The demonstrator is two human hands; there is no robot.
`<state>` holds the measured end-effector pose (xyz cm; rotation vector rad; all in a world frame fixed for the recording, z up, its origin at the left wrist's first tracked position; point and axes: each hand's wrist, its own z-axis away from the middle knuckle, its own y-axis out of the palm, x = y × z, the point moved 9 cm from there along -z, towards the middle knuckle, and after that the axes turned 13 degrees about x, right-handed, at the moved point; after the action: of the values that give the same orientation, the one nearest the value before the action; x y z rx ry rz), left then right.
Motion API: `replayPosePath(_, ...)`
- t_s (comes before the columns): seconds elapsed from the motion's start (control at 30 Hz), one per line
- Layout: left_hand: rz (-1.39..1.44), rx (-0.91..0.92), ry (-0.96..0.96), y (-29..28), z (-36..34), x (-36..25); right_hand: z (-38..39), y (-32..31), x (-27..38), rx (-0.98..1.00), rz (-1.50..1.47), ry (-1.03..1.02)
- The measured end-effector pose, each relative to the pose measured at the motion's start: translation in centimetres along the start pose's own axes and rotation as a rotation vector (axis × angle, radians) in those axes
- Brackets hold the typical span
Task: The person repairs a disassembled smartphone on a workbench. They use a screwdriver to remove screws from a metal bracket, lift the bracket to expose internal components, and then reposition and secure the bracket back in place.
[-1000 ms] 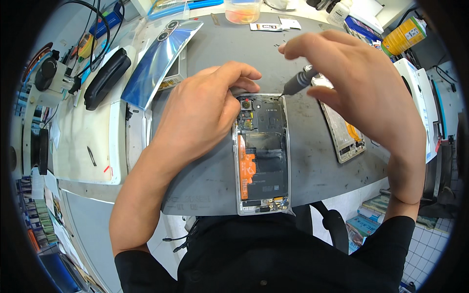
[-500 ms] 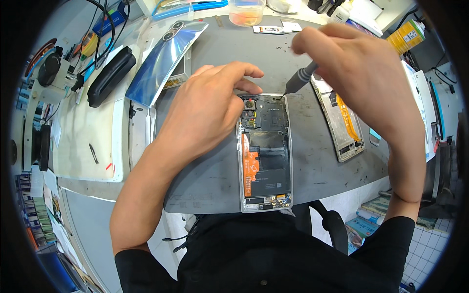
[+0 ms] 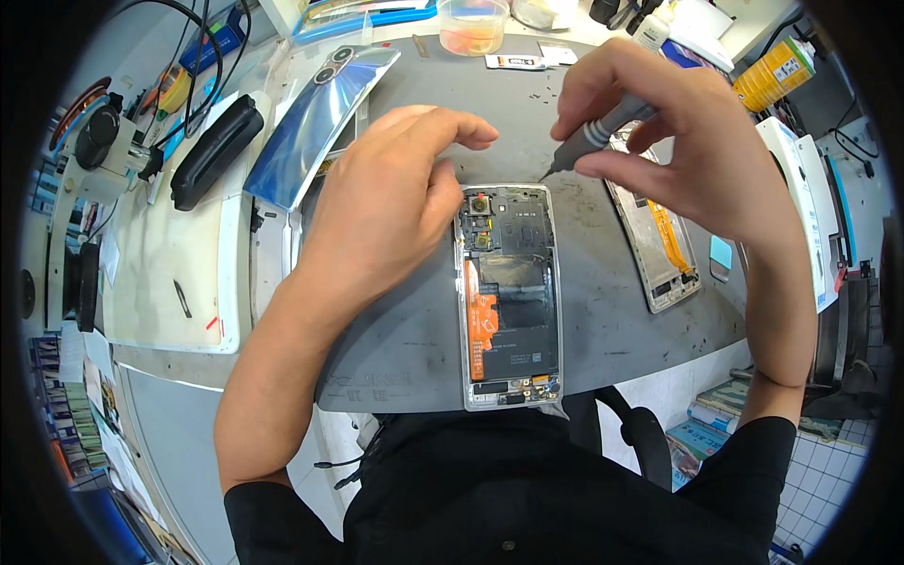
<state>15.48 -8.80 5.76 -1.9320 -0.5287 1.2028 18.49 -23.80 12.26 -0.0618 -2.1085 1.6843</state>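
An opened smartphone lies face down at the mat's near edge, its dark battery, orange flex cable and camera modules exposed. In my right hand is a grey pen-like screwdriver, slanting down to the left. Its thin tip is just beyond the phone's top edge and appears lifted off it. My left hand hovers at the phone's upper left with index finger stretched out and thumb apart, nothing visible in it. Whether its thumb touches the phone's edge, I cannot tell.
Right of the phone lies a second phone frame with a yellow flex cable. A shiny blue back cover leans at the left, near a black case. Tiny dark screws lie beyond, below a white tube and a clear tub.
The screwdriver tip has come away from the phone's upper right corner, moving slightly up. My right hand has turned, showing its thumb and fingers around the handle. My left hand has shifted slightly left.
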Motion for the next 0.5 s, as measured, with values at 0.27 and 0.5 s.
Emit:
replayPosePath(0.27,-0.056,0.018,-0.007,-0.1,0.2,-0.3,0.8,0.4,-0.2,0.021,-0.053,0.031)
replayPosePath(0.5,0.019,0.001,0.002,0.6,0.2,0.0,1.7,1.0,0.0,0.038,-0.126,0.047)
